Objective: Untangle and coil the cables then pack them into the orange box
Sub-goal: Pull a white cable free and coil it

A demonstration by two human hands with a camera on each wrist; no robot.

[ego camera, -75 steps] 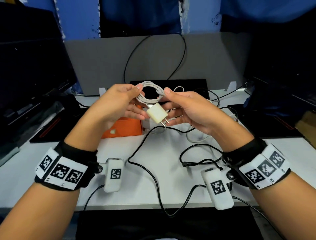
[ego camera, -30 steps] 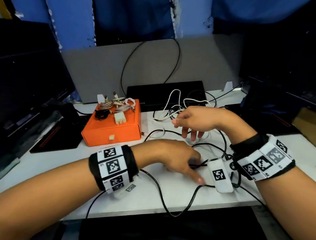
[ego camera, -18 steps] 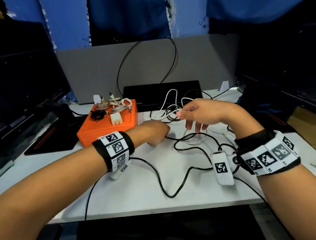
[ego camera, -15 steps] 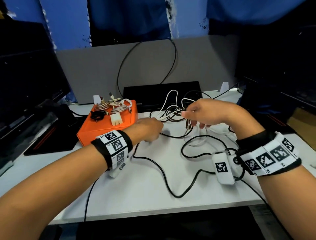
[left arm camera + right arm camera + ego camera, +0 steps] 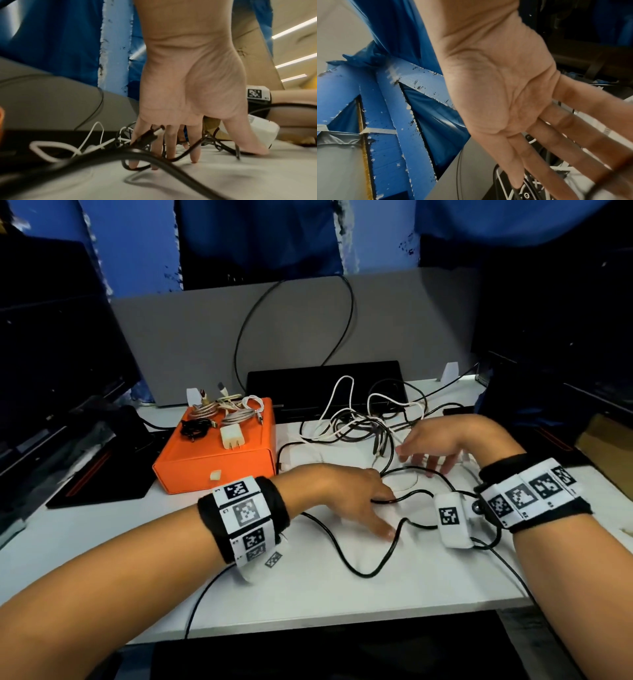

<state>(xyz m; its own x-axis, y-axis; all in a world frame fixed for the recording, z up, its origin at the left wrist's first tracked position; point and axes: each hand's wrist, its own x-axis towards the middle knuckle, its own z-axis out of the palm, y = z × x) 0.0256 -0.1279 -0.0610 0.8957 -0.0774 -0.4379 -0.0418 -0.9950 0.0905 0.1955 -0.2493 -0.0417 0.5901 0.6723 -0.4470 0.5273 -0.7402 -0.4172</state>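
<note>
On the white bench (image 5: 308, 594), coiled cables already top the orange box (image 5: 212, 463) at 10 o'clock; both hands, left hand (image 5: 346, 494) and right hand (image 5: 442, 440), fingers spread and holding nothing, work the tangled cables (image 5: 356, 422) at 1 o'clock, and the next move likely calls for isolating one strand.

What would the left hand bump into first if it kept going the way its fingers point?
Probably the black cable looped right at the left hand's fingertips; they seem already among its loops. Beyond lies the right wrist's white camera, though depth is hard to judge.
</note>
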